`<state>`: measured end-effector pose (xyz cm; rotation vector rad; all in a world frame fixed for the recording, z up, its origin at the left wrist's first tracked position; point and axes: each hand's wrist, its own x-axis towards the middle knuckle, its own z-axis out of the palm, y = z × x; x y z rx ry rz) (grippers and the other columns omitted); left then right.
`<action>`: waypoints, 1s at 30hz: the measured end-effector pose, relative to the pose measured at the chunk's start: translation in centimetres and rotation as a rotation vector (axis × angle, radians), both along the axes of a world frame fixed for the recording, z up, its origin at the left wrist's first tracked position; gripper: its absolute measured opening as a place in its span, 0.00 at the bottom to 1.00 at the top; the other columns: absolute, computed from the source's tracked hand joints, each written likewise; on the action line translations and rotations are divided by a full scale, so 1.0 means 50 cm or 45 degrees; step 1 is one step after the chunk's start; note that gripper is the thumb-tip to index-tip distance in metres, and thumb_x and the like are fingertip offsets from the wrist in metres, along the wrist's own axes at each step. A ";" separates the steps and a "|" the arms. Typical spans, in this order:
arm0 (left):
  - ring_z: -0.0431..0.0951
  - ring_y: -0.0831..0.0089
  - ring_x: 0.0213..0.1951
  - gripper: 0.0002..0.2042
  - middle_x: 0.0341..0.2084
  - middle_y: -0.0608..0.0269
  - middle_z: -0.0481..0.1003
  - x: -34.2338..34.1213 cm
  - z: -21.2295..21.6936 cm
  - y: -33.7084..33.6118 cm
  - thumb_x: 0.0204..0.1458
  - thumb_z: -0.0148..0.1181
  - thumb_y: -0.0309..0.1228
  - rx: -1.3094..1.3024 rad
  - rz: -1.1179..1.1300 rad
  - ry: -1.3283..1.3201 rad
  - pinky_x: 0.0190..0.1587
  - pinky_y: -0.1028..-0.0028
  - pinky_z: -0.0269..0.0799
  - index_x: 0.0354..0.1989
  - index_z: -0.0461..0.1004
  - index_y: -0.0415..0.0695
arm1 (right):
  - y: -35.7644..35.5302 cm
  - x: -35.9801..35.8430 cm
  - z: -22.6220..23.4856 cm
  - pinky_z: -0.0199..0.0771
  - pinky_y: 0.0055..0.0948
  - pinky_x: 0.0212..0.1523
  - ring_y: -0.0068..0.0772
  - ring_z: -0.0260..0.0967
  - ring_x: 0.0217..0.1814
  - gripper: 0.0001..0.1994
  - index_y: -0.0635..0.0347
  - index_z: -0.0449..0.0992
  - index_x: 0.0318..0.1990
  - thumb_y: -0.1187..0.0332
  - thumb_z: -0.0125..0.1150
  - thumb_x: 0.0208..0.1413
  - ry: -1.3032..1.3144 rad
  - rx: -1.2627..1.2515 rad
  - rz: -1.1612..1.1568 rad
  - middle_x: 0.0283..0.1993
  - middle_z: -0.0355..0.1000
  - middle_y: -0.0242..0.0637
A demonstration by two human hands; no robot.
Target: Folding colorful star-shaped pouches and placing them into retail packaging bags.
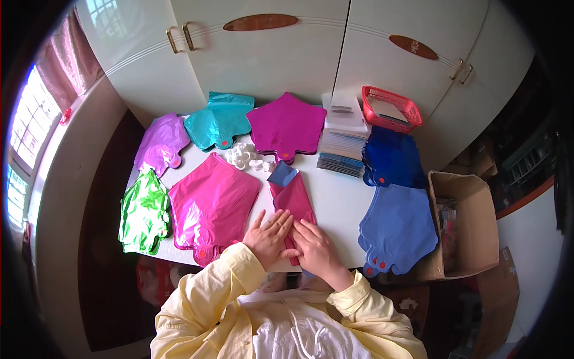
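— What do you have closest to the camera?

— I see both hands flat on the white table (335,203). My left hand (267,236) lies open, fingers spread, palm pressing the near end of a folded magenta foil balloon (291,200). My right hand (317,248) lies just beside it, also open and pressing down; neither grips anything.

— And the balloon itself?

— It is folded into a narrow strip running away from me, with a blue-grey flap at its far tip. I judge the folding nearly done on this one.

— What is left?

— Plenty, by the look of it. An unfolded pink balloon stack (212,206) lies to the left, a green balloon (143,212) beyond it, and blue balloons (397,230) to the right. Farther off lie purple (160,143), teal (220,122) and magenta star balloons (286,127), small white pieces (242,155), clear packets (344,146) and a red basket (391,109). A cardboard box (469,224) stands at the right.
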<state>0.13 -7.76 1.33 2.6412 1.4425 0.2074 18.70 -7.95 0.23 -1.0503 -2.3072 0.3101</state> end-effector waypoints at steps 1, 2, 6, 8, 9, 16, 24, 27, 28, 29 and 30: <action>0.51 0.64 0.67 0.44 0.65 0.54 0.55 -0.001 0.002 0.006 0.49 0.44 0.64 0.008 0.010 0.017 0.67 0.54 0.40 0.65 0.53 0.38 | 0.000 0.000 0.000 0.66 0.38 0.58 0.46 0.63 0.58 0.18 0.68 0.73 0.48 0.73 0.55 0.47 0.000 0.005 -0.010 0.54 0.69 0.47; 0.51 0.64 0.67 0.44 0.65 0.54 0.54 -0.002 0.005 0.012 0.49 0.44 0.64 0.016 0.020 0.034 0.67 0.54 0.40 0.65 0.53 0.38 | 0.000 0.000 -0.001 0.66 0.38 0.58 0.46 0.63 0.58 0.18 0.68 0.73 0.48 0.73 0.55 0.47 0.000 0.009 -0.021 0.54 0.69 0.46; 0.50 0.66 0.68 0.45 0.65 0.56 0.54 -0.017 -0.014 0.047 0.48 0.42 0.67 0.115 0.091 0.107 0.67 0.54 0.39 0.64 0.55 0.39 | 0.001 -0.004 -0.003 0.66 0.37 0.58 0.44 0.64 0.58 0.17 0.66 0.75 0.47 0.74 0.55 0.46 0.018 0.019 -0.033 0.54 0.70 0.44; 0.49 0.66 0.68 0.45 0.65 0.56 0.54 -0.023 -0.010 0.065 0.49 0.41 0.66 0.116 0.127 0.157 0.67 0.54 0.39 0.65 0.54 0.38 | 0.003 -0.003 -0.007 0.66 0.36 0.58 0.44 0.64 0.58 0.18 0.66 0.74 0.48 0.74 0.55 0.47 0.009 0.043 -0.015 0.53 0.70 0.44; 0.49 0.66 0.68 0.45 0.66 0.56 0.54 -0.024 -0.012 0.076 0.49 0.40 0.66 0.104 0.163 0.167 0.67 0.54 0.39 0.65 0.53 0.38 | 0.002 -0.003 -0.006 0.66 0.36 0.57 0.44 0.65 0.57 0.18 0.66 0.74 0.48 0.74 0.54 0.47 0.009 0.044 -0.020 0.53 0.70 0.44; 0.66 0.48 0.55 0.24 0.53 0.30 0.61 -0.035 -0.054 0.138 0.50 0.56 0.29 0.175 0.393 -0.533 0.56 0.62 0.63 0.56 0.60 0.35 | 0.003 -0.005 -0.001 0.67 0.36 0.57 0.43 0.66 0.56 0.16 0.66 0.74 0.47 0.74 0.54 0.48 -0.003 0.055 -0.018 0.51 0.71 0.43; 0.77 0.56 0.38 0.32 0.36 0.45 0.72 -0.014 -0.034 0.163 0.43 0.61 0.33 -0.406 0.859 -1.288 0.41 0.66 0.73 0.57 0.58 0.32 | 0.001 -0.004 0.008 0.66 0.35 0.56 0.41 0.65 0.55 0.17 0.68 0.73 0.47 0.74 0.53 0.47 -0.011 0.083 -0.001 0.50 0.70 0.45; 0.77 0.55 0.35 0.30 0.28 0.45 0.75 -0.008 -0.009 0.167 0.40 0.64 0.37 -0.338 0.820 -0.851 0.40 0.63 0.73 0.50 0.63 0.32 | 0.001 -0.003 0.008 0.66 0.35 0.56 0.42 0.65 0.55 0.18 0.68 0.73 0.47 0.74 0.53 0.47 -0.006 0.079 0.002 0.50 0.70 0.45; 0.77 0.54 0.34 0.28 0.27 0.45 0.75 -0.006 -0.008 0.168 0.39 0.65 0.38 -0.294 0.800 -0.727 0.40 0.62 0.73 0.47 0.66 0.32 | 0.001 -0.004 0.008 0.66 0.35 0.56 0.42 0.65 0.55 0.18 0.68 0.73 0.47 0.74 0.53 0.47 -0.006 0.081 0.004 0.50 0.70 0.45; 0.77 0.53 0.34 0.27 0.25 0.45 0.75 -0.004 -0.007 0.169 0.38 0.66 0.39 -0.251 0.780 -0.604 0.40 0.61 0.73 0.44 0.68 0.33 | 0.001 -0.004 0.008 0.66 0.35 0.56 0.42 0.65 0.55 0.18 0.68 0.73 0.47 0.74 0.53 0.47 -0.006 0.082 0.006 0.49 0.70 0.45; 0.77 0.52 0.34 0.25 0.25 0.45 0.76 0.001 -0.004 0.167 0.37 0.66 0.40 -0.245 0.747 -0.547 0.40 0.60 0.73 0.39 0.70 0.34 | 0.001 -0.003 0.006 0.66 0.35 0.56 0.41 0.65 0.55 0.18 0.68 0.73 0.47 0.74 0.53 0.47 -0.011 0.085 0.003 0.49 0.70 0.45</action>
